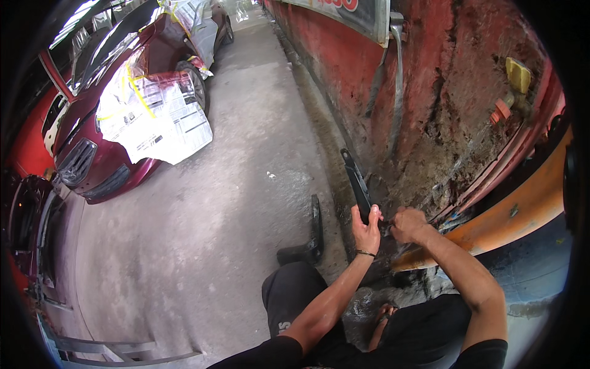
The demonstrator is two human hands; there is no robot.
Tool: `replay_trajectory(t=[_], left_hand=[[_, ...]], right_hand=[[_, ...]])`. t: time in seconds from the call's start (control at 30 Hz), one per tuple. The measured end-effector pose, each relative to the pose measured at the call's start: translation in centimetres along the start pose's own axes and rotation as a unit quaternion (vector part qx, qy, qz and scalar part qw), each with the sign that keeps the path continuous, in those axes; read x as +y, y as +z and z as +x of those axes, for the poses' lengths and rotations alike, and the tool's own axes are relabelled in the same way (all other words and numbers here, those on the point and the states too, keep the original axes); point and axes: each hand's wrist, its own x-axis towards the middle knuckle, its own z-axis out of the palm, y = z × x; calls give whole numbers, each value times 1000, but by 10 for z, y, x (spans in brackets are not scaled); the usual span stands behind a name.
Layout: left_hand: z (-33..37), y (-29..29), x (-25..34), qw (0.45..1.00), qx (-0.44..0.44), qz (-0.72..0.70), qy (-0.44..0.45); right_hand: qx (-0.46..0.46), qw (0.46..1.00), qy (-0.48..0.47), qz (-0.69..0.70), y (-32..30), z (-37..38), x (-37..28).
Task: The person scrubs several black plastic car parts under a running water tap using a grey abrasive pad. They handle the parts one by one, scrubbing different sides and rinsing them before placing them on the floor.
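Observation:
My left hand (366, 229) grips the lower end of a long black flat tool (356, 182) that points up and away along the base of a rusty red wall (442, 104). My right hand (408, 224) is a closed fist right beside it, pressed at the foot of the wall; what it holds is hidden. A thin dark band sits on my left wrist. Both forearms come in from the lower edge, and my knees in dark trousers are bent below.
A dark red car (117, 117) masked with newspaper and yellow tape stands at the left on the concrete floor (203, 246). A black bracket-shaped part (310, 237) lies on the floor near my knee. An orange panel (516, 209) runs along the right. Metal bars (110, 350) lie at lower left.

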Motion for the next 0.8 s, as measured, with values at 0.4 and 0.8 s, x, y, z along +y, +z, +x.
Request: replay_trajectory(t=[0.4,0.8], left_hand=[[2,-2,0,999,16,-35,3],[3,-12,0,1000,18,-25,0]], right_hand=[[-14,997,-26,-70,-9,-4,-7],[-4,994,-43,-95,-14,1,-26]])
